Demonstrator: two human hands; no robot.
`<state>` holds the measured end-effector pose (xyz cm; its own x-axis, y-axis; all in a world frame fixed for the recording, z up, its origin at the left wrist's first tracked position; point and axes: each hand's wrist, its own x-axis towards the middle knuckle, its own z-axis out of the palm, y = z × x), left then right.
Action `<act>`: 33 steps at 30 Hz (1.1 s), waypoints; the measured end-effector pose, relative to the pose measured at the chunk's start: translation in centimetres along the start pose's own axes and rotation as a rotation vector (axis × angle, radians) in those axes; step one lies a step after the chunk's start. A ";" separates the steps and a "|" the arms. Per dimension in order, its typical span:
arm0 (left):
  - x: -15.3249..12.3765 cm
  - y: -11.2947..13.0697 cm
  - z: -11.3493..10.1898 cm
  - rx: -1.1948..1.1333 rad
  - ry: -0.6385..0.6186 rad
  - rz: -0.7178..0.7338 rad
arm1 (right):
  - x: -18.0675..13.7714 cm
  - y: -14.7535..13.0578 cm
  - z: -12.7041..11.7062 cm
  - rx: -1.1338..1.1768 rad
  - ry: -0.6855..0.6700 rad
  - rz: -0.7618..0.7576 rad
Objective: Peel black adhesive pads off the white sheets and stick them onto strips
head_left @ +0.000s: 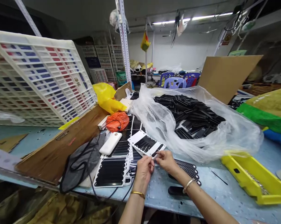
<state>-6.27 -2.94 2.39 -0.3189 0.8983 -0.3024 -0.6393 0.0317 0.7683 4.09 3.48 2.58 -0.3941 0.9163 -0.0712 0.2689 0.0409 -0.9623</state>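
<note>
White card (147, 144): pinched along near edge by left hand (143, 169) and right hand (166, 160); could crease if tugged unevenly.

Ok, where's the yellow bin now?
In the head view, the yellow bin sits at lower right on the blue table, beside the clear plastic bag.

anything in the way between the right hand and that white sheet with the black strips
Nothing visible: the right hand has its fingertips at the near edge of the white sheet, beside the left hand. The clear plastic bag lies beyond the sheet, not between them.
</note>
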 end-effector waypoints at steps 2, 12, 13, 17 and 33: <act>0.1 -0.1 0.0 -0.002 0.013 0.006 | -0.2 0.0 0.3 -0.004 -0.026 -0.010; 0.1 -0.3 0.6 0.032 0.041 -0.017 | -0.4 -0.4 0.3 -0.046 -0.131 0.009; -0.2 -0.3 0.7 0.039 0.056 -0.011 | -0.5 -0.4 0.2 -0.089 -0.110 -0.012; -1.1 -0.4 1.1 0.050 0.119 0.010 | -0.4 -0.2 -0.3 -0.182 -0.159 -0.043; -1.5 -0.5 1.5 0.037 0.193 0.012 | 0.4 -1.2 -0.1 0.238 -0.133 0.139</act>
<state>-4.40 -3.69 3.26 -0.4568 0.7983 -0.3925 -0.6096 0.0405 0.7917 3.73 3.80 3.72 -0.4840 0.8457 -0.2248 0.1212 -0.1897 -0.9743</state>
